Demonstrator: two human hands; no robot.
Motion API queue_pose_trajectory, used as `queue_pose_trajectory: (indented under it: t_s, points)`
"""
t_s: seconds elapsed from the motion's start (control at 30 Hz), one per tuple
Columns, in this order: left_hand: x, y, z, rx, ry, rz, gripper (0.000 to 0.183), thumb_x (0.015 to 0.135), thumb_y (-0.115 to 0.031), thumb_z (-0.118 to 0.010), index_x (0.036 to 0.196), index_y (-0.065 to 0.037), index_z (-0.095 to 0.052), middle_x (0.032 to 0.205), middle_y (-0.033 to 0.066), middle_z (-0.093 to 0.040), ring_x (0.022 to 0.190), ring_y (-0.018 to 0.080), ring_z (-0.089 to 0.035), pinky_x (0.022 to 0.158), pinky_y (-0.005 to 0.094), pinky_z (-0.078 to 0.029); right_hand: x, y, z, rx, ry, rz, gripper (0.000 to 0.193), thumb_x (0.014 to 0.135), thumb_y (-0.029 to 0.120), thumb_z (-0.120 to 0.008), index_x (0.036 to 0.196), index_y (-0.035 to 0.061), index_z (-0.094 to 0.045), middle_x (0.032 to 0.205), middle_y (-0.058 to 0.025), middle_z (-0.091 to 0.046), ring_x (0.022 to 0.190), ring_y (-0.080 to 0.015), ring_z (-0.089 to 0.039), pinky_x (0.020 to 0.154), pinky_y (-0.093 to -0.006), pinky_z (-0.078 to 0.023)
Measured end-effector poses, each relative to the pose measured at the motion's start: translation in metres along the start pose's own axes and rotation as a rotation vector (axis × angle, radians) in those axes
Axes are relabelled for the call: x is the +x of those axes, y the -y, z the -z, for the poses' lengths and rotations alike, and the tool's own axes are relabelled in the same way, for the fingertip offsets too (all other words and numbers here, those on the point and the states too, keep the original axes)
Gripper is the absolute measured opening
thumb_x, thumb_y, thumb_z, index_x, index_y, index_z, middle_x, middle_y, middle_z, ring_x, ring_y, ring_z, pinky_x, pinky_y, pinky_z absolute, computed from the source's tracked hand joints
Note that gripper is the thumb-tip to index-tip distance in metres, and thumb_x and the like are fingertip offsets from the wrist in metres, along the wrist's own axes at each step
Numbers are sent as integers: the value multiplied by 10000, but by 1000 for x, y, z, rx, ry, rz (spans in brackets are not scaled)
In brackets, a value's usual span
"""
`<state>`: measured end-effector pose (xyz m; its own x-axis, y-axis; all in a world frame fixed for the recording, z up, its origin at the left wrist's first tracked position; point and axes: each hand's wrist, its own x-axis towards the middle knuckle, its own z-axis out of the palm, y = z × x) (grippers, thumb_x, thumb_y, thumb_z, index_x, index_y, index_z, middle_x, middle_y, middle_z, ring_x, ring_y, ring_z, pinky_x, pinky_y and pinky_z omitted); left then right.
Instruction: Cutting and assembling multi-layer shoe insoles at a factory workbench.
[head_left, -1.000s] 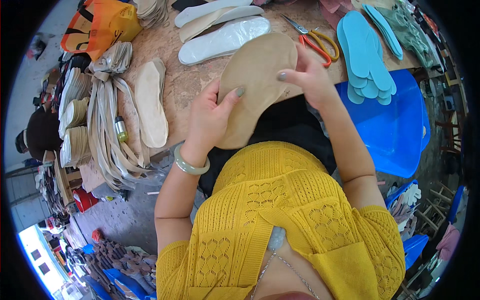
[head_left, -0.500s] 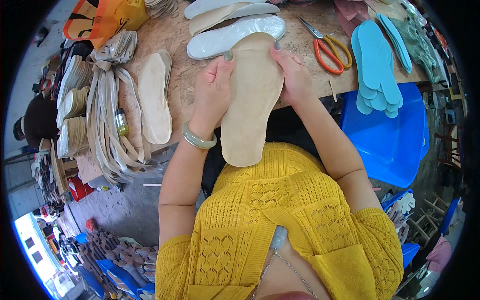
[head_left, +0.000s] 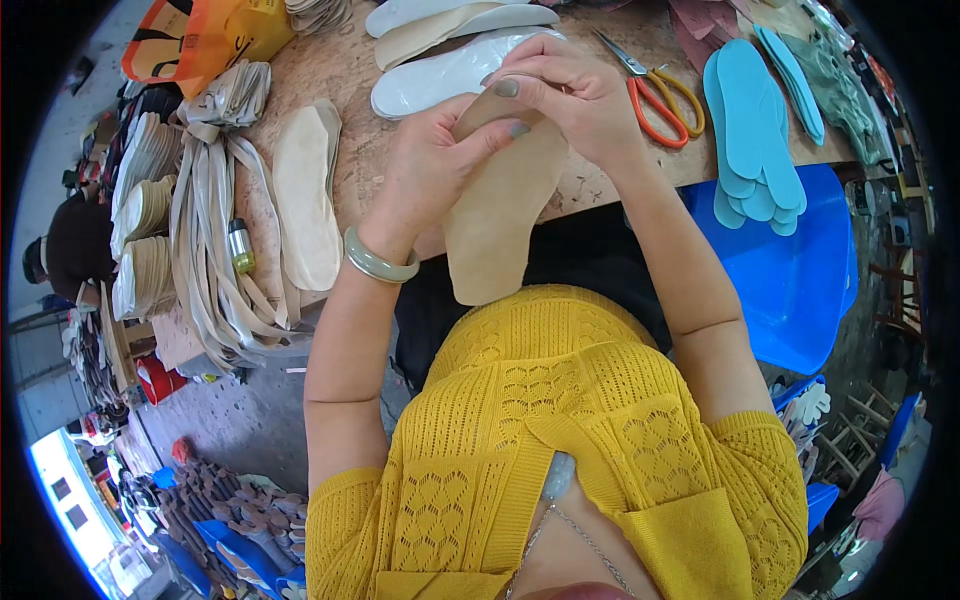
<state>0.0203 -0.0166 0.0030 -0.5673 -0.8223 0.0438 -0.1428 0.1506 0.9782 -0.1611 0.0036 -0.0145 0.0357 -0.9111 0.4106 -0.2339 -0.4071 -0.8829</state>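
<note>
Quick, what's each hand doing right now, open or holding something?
Left hand: closed, holding the tan insole by its left side.
Right hand: closed on the same insole's far end.

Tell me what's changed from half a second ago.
The right hand has moved up-left onto the top of the tan insole; the left hand now lays its thumb across its face. Both still hold it. Scissors and blue insoles stayed put.

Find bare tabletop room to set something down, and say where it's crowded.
Bare tabletop shows between the cream insole stack and the left hand; a smaller patch between the scissors and the near edge. Straps crowd the left; blue insoles, the right.
</note>
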Motion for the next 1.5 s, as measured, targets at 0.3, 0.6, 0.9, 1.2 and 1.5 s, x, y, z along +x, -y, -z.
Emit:
queue_pose_trajectory:
  t_s: [0.3,0.6,0.9,1.2,1.5]
  points:
    - [-2,12,0,52,-60,-49,305,962,-281,-571,890,5,-649,672,-40,-549,639,33,-455,560,232,-409,5,-3,-3,33,-33,-134,143,895,125,-641,929,11,-720,984,-34,-645,917,-82,-569,804,-214,-452]
    - [2,18,2,281,-298,-171,435,994,-308,-494,713,21,-538,552,16,-344,535,88,-323,470,286,-311,-15,12,-23,-194,-219,-63,285,894,215,-669,1100,20,-649,872,20,-657,812,-50,-582,738,-209,-470]
    - [14,29,8,-50,-225,-201,380,999,-308,-493,864,13,-643,717,-40,-579,635,47,-456,544,245,-395,-1,-4,-22,808,-196,-451,328,905,295,-660,971,-26,-676,816,-36,-679,716,-63,-634,626,-222,-513]
    - [34,13,24,-82,-145,-114,345,964,-324,-568,1032,-1,-669,810,-26,-646,689,30,-542,620,197,-459,6,7,-19,327,-121,-310,391,833,263,-731,1080,-28,-649,880,-63,-692,746,-97,-656,637,-223,-513]
    - [53,25,35,-158,-250,-103,321,959,-304,-575,1023,-4,-672,785,-34,-642,670,18,-534,593,193,-441,-69,-3,-42,442,140,-561,284,859,168,-698,1071,-19,-673,909,-46,-697,814,-84,-628,733,-237,-505]
